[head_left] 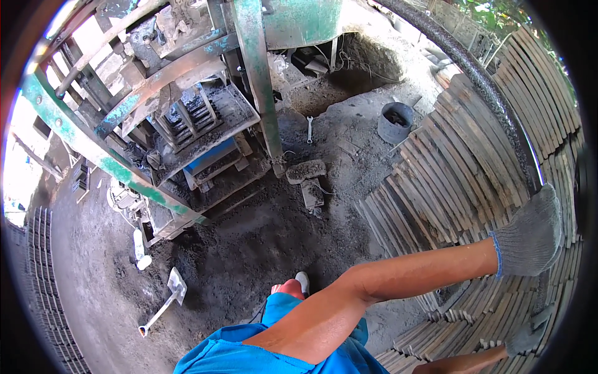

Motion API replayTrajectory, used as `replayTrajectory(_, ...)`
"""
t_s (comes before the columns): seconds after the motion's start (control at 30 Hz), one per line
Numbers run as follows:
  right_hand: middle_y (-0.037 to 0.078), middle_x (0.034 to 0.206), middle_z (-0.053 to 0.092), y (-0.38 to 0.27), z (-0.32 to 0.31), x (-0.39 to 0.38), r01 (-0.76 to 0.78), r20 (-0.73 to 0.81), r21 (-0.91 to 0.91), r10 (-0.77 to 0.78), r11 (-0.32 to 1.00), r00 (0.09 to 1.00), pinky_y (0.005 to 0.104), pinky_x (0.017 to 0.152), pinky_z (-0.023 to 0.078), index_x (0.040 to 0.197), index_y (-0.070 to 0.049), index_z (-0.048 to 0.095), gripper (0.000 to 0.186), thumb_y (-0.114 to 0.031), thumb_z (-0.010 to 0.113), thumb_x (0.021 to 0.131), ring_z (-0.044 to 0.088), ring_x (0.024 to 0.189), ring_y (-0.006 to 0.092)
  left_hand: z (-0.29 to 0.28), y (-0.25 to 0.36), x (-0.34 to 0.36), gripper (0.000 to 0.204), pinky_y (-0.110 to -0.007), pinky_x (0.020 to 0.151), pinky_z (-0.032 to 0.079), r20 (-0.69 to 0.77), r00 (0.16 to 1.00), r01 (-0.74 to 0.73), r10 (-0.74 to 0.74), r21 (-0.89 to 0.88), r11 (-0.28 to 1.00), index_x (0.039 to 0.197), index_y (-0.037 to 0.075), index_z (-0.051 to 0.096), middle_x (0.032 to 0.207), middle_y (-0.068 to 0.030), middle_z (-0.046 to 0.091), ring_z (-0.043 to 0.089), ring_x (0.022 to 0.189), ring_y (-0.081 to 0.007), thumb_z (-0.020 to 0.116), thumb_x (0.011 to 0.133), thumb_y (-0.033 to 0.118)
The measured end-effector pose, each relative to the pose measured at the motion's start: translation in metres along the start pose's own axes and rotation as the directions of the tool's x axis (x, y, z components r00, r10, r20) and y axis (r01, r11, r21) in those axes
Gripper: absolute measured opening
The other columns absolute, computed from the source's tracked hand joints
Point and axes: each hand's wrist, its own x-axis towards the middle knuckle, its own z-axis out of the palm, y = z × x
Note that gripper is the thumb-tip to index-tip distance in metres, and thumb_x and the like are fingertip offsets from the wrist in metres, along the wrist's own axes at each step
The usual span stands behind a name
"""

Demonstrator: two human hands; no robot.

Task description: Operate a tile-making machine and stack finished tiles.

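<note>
My left arm reaches across to the right. My left hand (529, 237), in a grey knit glove with a blue cuff, lies against the upper stack of wooden boards (464, 165), close to the lower end of a dark curved pipe (492, 81). Its fingers bend away behind the back of the hand, so their grip is hidden. Lower down, near the right rim, my gloved right hand (526, 340) is at the edge of the lower stacked boards (461, 321). It is dim and small there, and I cannot make out whether it grips a board.
A green-painted metal press frame (252, 68) stands at the upper left. On the dirty floor lie a shovel (177, 287), a wrench (309, 129) and broken blocks (306, 171). A grey bucket (395, 123) stands near the boards, with a pit (349, 87) beyond it.
</note>
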Motion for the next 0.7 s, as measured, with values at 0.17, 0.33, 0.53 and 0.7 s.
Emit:
replayTrajectory(0.17,0.013,0.133,0.066,0.006,0.001,-0.003,0.012,-0.004,-0.024,-0.012,1.000,1.000,0.0355,0.099,0.051,0.138,-0.011,0.061,0.050,-0.044,0.038,0.108,0.065,0.118,0.0285,-0.023,-0.001,0.001,0.040,-0.066,0.115,0.032,0.112,0.993,-0.022,0.025,-0.028,0.999,0.108,-0.012,0.069,0.108,-0.0300,0.066,0.063,0.105,-0.0429,0.054,0.089,0.020)
replayTrajectory(0.33,0.013,0.131,0.066,0.007,0.006,-0.004,0.031,-0.006,-0.041,-0.032,0.999,0.999,0.0360,0.097,0.052,0.138,-0.011,0.061,0.050,-0.043,0.038,0.108,0.066,0.116,0.0290,-0.027,-0.002,0.005,0.042,-0.068,0.114,0.032,-0.035,0.999,0.000,0.001,0.047,0.999,0.107,-0.014,0.068,0.109,-0.0328,0.065,0.061,0.105,-0.0462,0.054,0.086,0.021)
replayTrajectory(0.53,0.013,0.130,0.067,0.015,0.011,-0.001,0.096,-0.038,-0.022,-0.097,0.995,0.995,0.0361,0.096,0.052,0.138,-0.010,0.062,0.050,-0.043,0.037,0.108,0.067,0.114,0.0294,-0.015,-0.003,0.009,0.044,-0.069,0.113,0.031,0.033,0.999,0.013,-0.013,-0.020,1.000,0.099,-0.014,0.070,0.100,-0.0349,0.065,0.061,0.100,-0.0480,0.055,0.083,0.024)
replayTrajectory(0.7,0.012,0.125,0.067,0.054,0.026,0.008,0.204,-0.115,-0.005,-0.203,0.979,0.972,0.0363,0.092,0.051,0.133,-0.010,0.062,0.047,-0.043,0.039,0.107,0.066,0.109,0.0295,-0.035,0.001,0.013,0.042,-0.071,0.110,0.031,0.000,1.000,0.013,-0.013,-0.047,0.999,0.089,-0.012,0.072,0.091,-0.0331,0.066,0.062,0.093,-0.0484,0.057,0.080,0.025)
